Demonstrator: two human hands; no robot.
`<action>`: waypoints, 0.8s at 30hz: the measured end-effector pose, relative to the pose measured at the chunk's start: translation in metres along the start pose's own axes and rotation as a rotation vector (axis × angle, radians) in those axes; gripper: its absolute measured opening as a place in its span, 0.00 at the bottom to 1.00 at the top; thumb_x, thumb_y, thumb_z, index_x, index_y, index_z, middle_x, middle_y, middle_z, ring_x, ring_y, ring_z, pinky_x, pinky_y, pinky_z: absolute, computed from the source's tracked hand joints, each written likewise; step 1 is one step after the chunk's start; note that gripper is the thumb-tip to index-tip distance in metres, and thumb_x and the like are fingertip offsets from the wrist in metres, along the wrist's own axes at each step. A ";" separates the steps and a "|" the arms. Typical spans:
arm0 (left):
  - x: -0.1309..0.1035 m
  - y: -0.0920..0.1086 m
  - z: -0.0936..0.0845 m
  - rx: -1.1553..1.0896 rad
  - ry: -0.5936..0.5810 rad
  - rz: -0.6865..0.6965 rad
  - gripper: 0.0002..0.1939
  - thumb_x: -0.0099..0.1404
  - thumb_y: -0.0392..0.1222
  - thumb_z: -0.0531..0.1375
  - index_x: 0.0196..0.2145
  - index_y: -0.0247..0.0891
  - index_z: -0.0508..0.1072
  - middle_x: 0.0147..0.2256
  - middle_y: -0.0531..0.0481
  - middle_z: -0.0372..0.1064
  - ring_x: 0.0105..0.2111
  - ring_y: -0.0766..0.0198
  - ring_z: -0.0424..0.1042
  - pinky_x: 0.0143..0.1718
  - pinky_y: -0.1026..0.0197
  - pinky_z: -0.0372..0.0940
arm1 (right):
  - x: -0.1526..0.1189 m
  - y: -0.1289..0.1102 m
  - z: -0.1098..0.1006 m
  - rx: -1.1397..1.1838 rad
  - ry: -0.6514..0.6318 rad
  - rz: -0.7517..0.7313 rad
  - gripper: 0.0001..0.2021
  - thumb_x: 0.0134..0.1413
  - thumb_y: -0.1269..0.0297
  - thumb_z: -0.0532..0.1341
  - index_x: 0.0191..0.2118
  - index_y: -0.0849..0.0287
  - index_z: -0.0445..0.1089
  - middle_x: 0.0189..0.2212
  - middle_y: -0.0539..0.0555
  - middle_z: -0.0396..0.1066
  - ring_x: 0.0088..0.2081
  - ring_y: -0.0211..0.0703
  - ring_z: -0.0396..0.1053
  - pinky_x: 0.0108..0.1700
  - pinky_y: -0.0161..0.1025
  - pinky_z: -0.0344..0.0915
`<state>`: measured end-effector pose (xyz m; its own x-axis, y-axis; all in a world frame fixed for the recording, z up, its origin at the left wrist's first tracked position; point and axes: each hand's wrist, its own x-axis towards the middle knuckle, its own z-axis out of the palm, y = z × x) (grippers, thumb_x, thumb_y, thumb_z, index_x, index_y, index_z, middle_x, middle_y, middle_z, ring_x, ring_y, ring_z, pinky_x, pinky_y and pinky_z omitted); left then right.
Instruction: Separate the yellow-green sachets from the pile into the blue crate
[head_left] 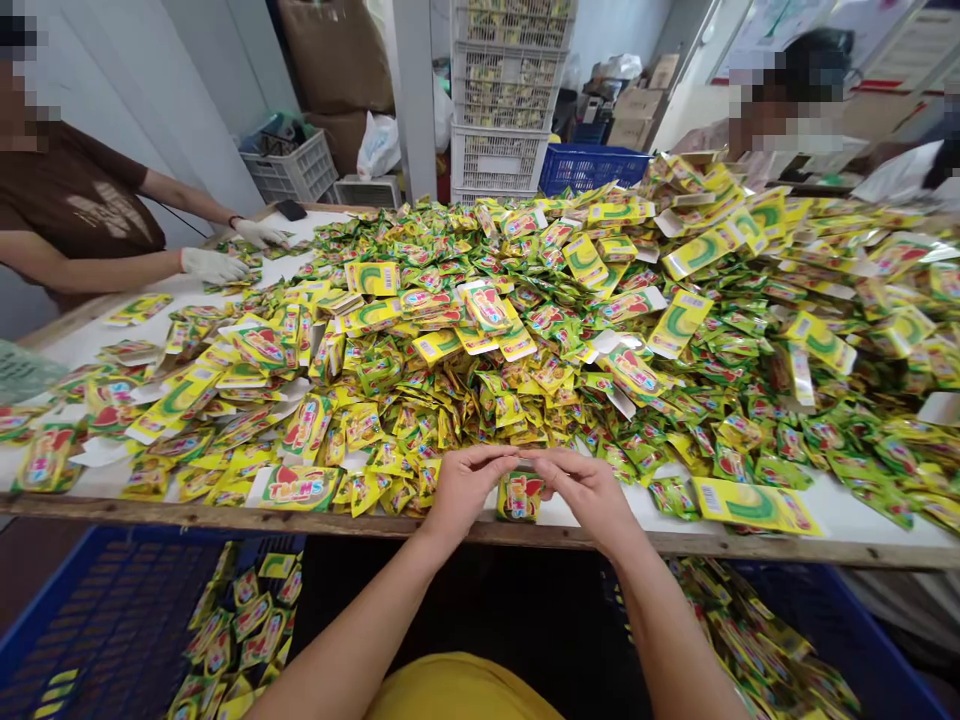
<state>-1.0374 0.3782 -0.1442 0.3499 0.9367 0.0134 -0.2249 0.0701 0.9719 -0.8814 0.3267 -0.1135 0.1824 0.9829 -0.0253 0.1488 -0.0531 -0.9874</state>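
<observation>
A small yellow-and-green printed candy box (519, 497) is between my two hands at the table's front edge. My left hand (472, 482) pinches its upper left side, thumb and fingers pressed together. From the other side my right hand (581, 487) grips the box's upper right edge with bent fingers. The box's top end is partly hidden by my fingertips. Just beyond my hands rises a heap of small yellow and green candy sachets (517, 405). Flattened printed boxes lie near both hands, one box (300, 488) to the left and another box (754, 507) to the right.
Below the wooden table edge (187, 508) stand a blue crate (90, 600) at left and another blue crate (847, 620) at right, both holding packed boxes. A co-worker's gloved hands (214, 265) work at far left. Another person sits behind the heap. White crates (501, 160) are stacked behind.
</observation>
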 end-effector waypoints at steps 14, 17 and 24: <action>0.002 -0.007 -0.006 0.304 -0.128 0.364 0.07 0.61 0.40 0.63 0.38 0.39 0.79 0.36 0.46 0.76 0.38 0.61 0.74 0.43 0.60 0.68 | -0.004 0.018 0.000 -0.012 0.091 -0.163 0.07 0.45 0.62 0.69 0.34 0.53 0.79 0.32 0.53 0.76 0.35 0.44 0.72 0.37 0.41 0.72; -0.004 -0.010 -0.012 0.371 -0.164 0.459 0.09 0.61 0.39 0.63 0.40 0.40 0.78 0.43 0.44 0.74 0.43 0.60 0.73 0.47 0.57 0.67 | -0.016 0.026 0.009 -0.181 0.196 -0.356 0.06 0.53 0.65 0.64 0.37 0.51 0.78 0.36 0.54 0.73 0.40 0.44 0.71 0.43 0.43 0.69; -0.008 -0.004 -0.006 0.459 -0.203 0.448 0.10 0.66 0.37 0.58 0.44 0.39 0.75 0.39 0.45 0.72 0.41 0.61 0.71 0.45 0.60 0.65 | 0.000 0.023 0.013 -0.297 0.259 -0.380 0.10 0.59 0.60 0.59 0.36 0.54 0.77 0.35 0.56 0.69 0.40 0.45 0.69 0.37 0.41 0.69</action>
<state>-1.0450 0.3728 -0.1497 0.4873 0.7548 0.4392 0.0056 -0.5056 0.8627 -0.8906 0.3283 -0.1381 0.2900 0.8692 0.4005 0.5122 0.2125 -0.8321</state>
